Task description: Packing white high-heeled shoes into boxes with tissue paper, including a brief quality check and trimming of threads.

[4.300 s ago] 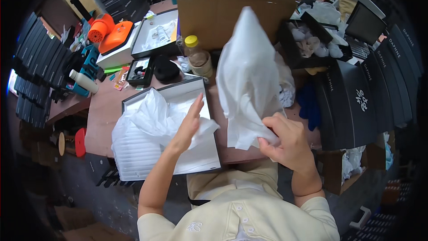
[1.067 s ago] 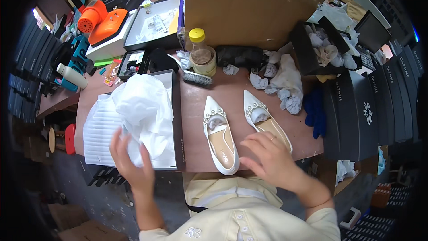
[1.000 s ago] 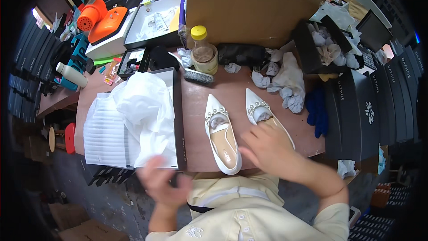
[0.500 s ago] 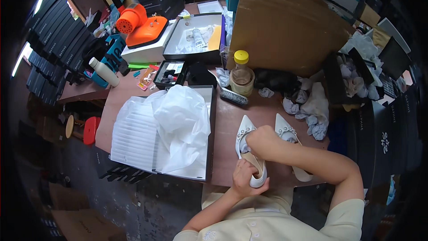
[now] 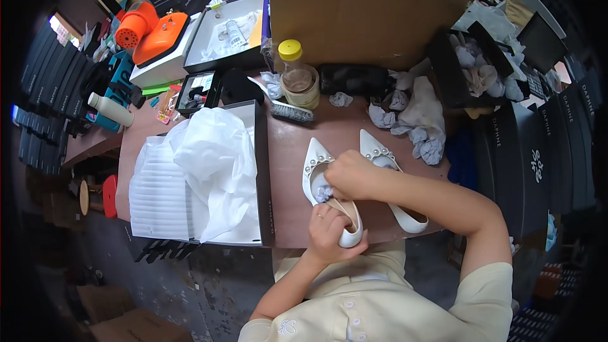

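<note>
Two white pointed shoes with pearl trim lie side by side at the table's near edge. My left hand [image 5: 329, 234] grips the heel of the left shoe [image 5: 315, 151], its thumb side wrapped round the back. Over that shoe's opening, my right hand [image 5: 350, 177] is closed, fingertips turned down into the shoe. A wad of crumpled paper [image 5: 323, 193] shows at those fingertips, partly hidden by the hand. My right forearm crosses above the right shoe [image 5: 370, 144], covering its middle; crumpled paper also shows inside its toe.
At left lies an open shoe box [image 5: 261, 171] with white tissue [image 5: 215, 152]. Beyond the shoes are a brush [image 5: 292, 112], a yellow-capped bottle [image 5: 297, 79] and paper wads [image 5: 381, 116]. A cardboard panel [image 5: 367, 16] stands behind; black boxes [image 5: 516, 164] stand at right.
The whole view has shifted, so the table's things sit further left and higher. Both hands stay at the left shoe; more of the crumpled paper shows under my right hand.
</note>
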### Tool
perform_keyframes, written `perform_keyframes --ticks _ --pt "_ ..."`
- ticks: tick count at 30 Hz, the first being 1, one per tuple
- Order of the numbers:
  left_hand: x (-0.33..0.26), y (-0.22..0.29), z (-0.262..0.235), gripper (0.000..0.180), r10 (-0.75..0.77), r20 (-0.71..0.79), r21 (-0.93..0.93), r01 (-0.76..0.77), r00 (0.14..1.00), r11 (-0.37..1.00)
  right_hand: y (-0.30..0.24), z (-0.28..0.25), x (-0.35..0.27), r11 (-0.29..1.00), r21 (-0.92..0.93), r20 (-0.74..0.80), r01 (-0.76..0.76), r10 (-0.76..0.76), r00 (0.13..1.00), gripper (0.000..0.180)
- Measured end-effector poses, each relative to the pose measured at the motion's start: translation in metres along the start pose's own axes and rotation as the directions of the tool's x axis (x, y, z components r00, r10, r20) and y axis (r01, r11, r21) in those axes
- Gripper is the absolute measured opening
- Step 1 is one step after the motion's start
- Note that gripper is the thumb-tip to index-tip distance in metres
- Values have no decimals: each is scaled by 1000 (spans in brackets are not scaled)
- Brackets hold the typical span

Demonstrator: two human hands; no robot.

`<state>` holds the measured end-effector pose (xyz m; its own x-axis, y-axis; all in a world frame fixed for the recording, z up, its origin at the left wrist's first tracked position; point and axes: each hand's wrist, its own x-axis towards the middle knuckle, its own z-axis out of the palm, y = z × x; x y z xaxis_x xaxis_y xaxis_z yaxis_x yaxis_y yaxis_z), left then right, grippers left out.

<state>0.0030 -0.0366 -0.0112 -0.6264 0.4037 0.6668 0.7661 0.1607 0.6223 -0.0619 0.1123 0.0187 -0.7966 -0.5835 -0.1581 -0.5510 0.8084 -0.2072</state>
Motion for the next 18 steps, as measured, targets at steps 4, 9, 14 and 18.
perform_keyframes --ticks 4,9,14,18 --pt "-7 -5 -6 35 2 -19 -23 -2 1000 1000 0 -37 -25 967 -70 -287 -246 217 933 10" --pt "-6 -3 -1 35 41 14 6 -41 999 999 -13 -33 -17 867 -352 -351 -353 227 908 8" --pt "-17 2 8 36 85 54 42 -87 995 995 -20 39 27 983 -172 -48 67 -76 996 5" --pt "-31 -4 7 39 46 -33 48 -44 998 998 -26 29 23 958 -163 15 234 -235 972 7"
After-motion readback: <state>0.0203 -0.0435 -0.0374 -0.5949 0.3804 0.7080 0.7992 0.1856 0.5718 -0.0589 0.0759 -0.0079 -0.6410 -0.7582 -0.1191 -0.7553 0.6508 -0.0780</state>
